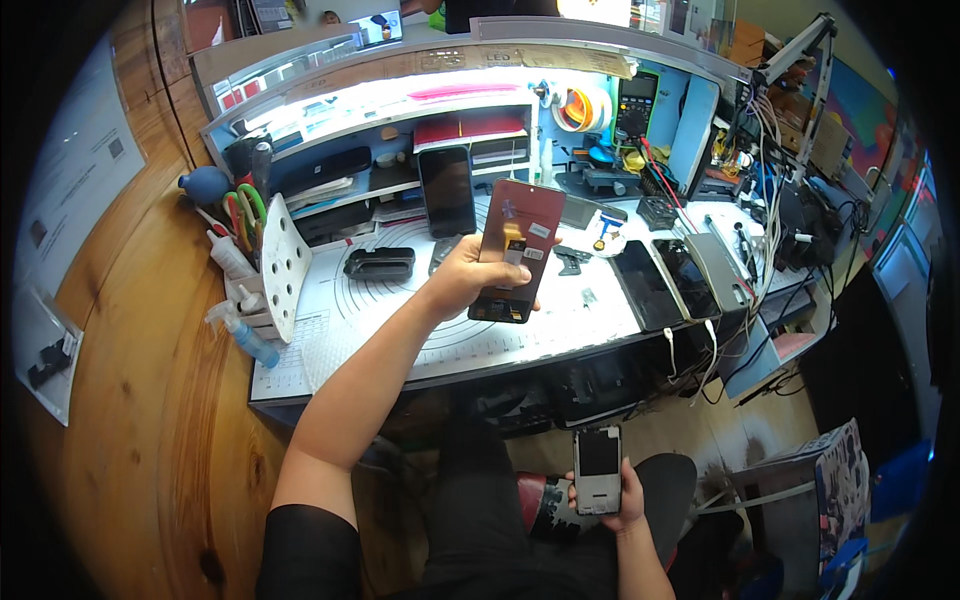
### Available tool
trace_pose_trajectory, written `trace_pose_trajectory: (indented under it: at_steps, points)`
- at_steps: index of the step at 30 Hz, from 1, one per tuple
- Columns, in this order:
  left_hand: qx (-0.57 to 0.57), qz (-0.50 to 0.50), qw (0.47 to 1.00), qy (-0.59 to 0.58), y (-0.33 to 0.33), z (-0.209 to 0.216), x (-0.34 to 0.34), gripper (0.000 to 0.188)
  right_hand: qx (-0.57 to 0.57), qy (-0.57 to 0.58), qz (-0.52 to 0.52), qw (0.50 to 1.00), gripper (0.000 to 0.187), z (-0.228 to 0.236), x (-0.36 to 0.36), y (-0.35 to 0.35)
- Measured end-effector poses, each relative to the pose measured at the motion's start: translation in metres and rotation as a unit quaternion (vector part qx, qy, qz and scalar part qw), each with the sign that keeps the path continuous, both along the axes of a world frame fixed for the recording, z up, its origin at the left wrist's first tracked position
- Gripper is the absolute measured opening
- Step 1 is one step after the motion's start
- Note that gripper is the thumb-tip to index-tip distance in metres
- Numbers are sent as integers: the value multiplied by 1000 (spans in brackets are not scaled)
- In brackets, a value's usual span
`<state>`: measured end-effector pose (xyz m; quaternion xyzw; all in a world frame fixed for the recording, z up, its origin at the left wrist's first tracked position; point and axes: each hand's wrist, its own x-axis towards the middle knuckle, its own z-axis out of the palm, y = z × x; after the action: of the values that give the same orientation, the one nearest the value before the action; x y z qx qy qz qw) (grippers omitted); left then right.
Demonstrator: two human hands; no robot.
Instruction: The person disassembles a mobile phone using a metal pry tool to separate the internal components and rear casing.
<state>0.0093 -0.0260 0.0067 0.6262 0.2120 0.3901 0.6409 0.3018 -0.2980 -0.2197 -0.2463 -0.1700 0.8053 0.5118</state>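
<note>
Over the middle of the workbench my left hand (pixel 468 277) grips a phone screen panel (pixel 522 215), its thumb across the panel's face. The panel is brownish and shiny, with small pale labels and a dark strip along its lower end. Lower down, above my lap, my right hand (pixel 630 503) is closed round the edges of a phone frame (pixel 600 492). This frame has a dark upper area and a silvery lower part, and is held upright. A dark phone (pixel 447 190) leans against the shelf just behind my left hand.
A white mat (pixel 440 350) covers the bench. On it lie a black case (pixel 380 264) and two phones (pixel 645 285) at the right, near white cables. A white perforated holder (pixel 285 270) with tools stands left; a multimeter (pixel 635 105) is at the back right.
</note>
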Motion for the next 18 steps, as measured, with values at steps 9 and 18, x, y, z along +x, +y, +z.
trace_pose_trajectory:
  at_steps: [9, 18]
  points:
    - [-5, 20, 1000, 6, -2, 3, -1, 52, -24, -45, -22, 998, 74, -36, 0, 35]
    - [24, 170, 975, 141, -15, 65, -60, 59, -10, -62, 14, 998, 69, -49, -9, 45]
